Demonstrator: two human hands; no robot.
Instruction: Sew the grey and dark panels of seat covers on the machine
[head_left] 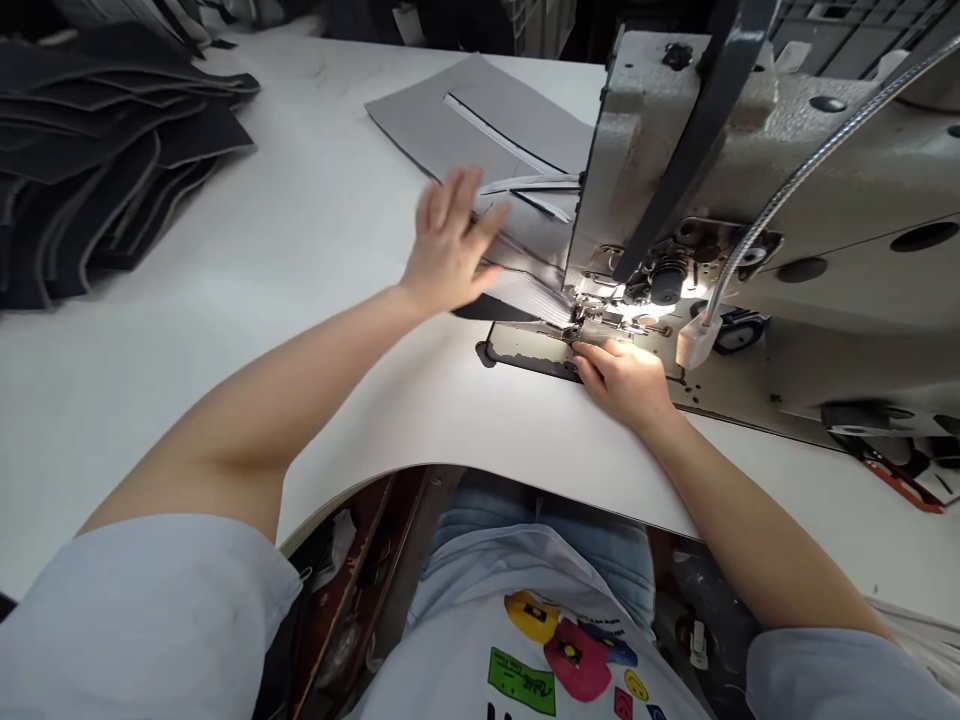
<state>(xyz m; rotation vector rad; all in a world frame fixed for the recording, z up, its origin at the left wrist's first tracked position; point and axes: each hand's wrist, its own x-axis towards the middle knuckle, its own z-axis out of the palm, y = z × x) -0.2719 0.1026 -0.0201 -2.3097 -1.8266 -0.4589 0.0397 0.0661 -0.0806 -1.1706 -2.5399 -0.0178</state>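
Observation:
My left hand [453, 245] is over the left part of a grey fabric piece [517, 225], its fingers spread and slightly blurred. Whether its palm touches the fabric I cannot tell. The fabric runs to the needle area of a sewing machine [645, 150], where a lamp lights the presser foot [579, 318]. My right hand [622, 378] rests on the machine bed just in front of the foot, fingers bent and pointing left. Its fingertips are close to the fabric's near edge, and what they hold, if anything, is hidden. A flat grey panel with a white-edged slit [487, 125] lies behind.
A stack of dark fabric pieces [112, 150] lies at the table's left. A flexible metal lamp neck [817, 160] arches in front of the machine. Orange-handled scissors [904, 485] lie at the right. The white table [337, 400] has a curved front edge by my body.

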